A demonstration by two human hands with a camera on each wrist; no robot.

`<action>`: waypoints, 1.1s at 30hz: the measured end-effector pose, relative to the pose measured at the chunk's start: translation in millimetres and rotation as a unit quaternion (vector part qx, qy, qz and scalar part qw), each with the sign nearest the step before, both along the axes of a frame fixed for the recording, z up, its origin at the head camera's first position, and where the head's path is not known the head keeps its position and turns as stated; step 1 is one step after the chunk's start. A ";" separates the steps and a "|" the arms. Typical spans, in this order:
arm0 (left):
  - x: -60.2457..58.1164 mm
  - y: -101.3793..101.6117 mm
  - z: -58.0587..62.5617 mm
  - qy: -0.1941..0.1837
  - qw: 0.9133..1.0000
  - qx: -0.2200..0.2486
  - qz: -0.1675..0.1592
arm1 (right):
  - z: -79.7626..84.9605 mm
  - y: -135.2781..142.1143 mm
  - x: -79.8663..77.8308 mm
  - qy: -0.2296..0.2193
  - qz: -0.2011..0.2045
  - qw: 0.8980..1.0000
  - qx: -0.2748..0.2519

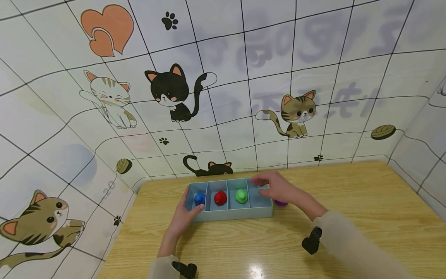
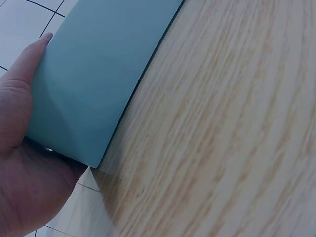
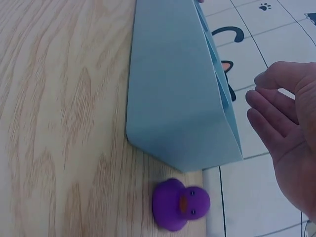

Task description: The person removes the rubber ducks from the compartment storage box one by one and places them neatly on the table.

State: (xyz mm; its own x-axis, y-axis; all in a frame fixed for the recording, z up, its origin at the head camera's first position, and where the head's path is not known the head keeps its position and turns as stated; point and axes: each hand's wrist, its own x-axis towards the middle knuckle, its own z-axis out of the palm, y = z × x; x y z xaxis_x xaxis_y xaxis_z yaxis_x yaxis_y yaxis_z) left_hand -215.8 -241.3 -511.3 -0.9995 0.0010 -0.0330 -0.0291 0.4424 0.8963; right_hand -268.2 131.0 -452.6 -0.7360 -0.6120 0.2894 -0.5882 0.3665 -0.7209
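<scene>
Purple duck [image 3: 168, 207] right of the tray [image 1: 230, 214] could topple if your left hand [image 1: 182, 215], gripping the tray, shoves rightward while your right hand [image 1: 280, 188] hovers empty.

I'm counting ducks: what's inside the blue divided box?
Blue duck, red duck and green duck, each in its own compartment. The right hand hides part of the rightmost compartment; its visible floor is bare.

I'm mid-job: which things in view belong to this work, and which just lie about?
Likely job things:
four-compartment box
blue toy duck
red toy duck
green toy duck
purple toy duck

Just background:
wooden table
cat-print wall
</scene>
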 end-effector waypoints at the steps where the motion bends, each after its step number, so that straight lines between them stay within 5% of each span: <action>1: -0.1 0.2 -0.3 0.000 1.000 -0.002 0.000 | -0.3 -4.1 -0.3 -0.001 0.003 1.000 0.001; 16: -0.9 -0.5 -1.2 -0.003 1.000 -0.007 0.000 | -8.7 -49.7 -4.6 -0.065 -0.005 0.997 0.053; 33: -2.7 -1.3 -1.8 -0.006 1.000 0.004 0.004 | -14.8 -62.5 -14.3 -0.022 0.022 0.991 0.129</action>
State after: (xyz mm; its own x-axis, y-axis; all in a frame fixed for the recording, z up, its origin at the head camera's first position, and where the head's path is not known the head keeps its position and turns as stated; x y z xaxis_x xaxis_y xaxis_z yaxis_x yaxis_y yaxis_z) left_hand -218.6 -242.6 -513.2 -0.9990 -0.0074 -0.0443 -0.0431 0.4356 0.8991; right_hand -282.5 68.5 -467.4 -0.7153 -0.6934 0.0872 -0.5782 0.5171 -0.6311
